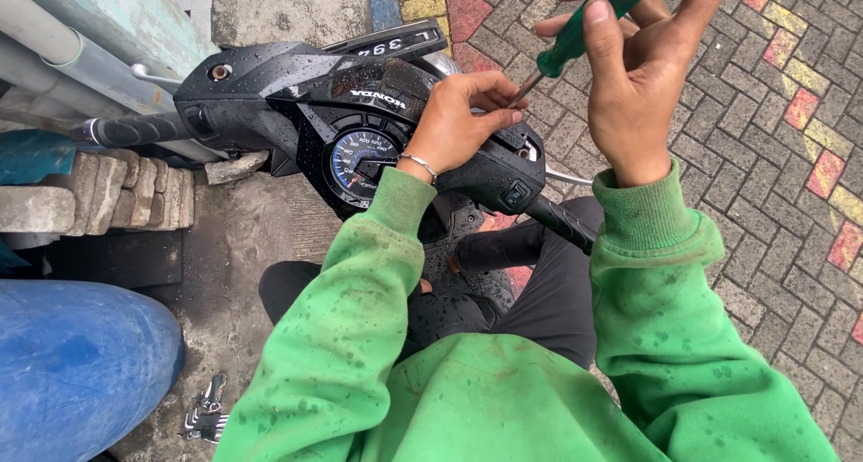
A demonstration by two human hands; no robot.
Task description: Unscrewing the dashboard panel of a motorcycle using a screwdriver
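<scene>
Fingers of the right hand [643,75] wrap the green handle of a screwdriver [575,35] at one o'clock, its shaft slanting down to the scooter handlebar cover [360,102]. The left hand [458,120] rests curled on that wet black cover at the centre, fingertips pinched around the screwdriver tip. Both sleeves are green and damp. The speedometer [360,161] sits just below the left wrist. Patterned paving bricks [773,111] spread toward three o'clock, bare concrete toward nine. A blue barrel [81,363] lies at eight o'clock, with metal tools [207,413] on the ground beside it.
</scene>
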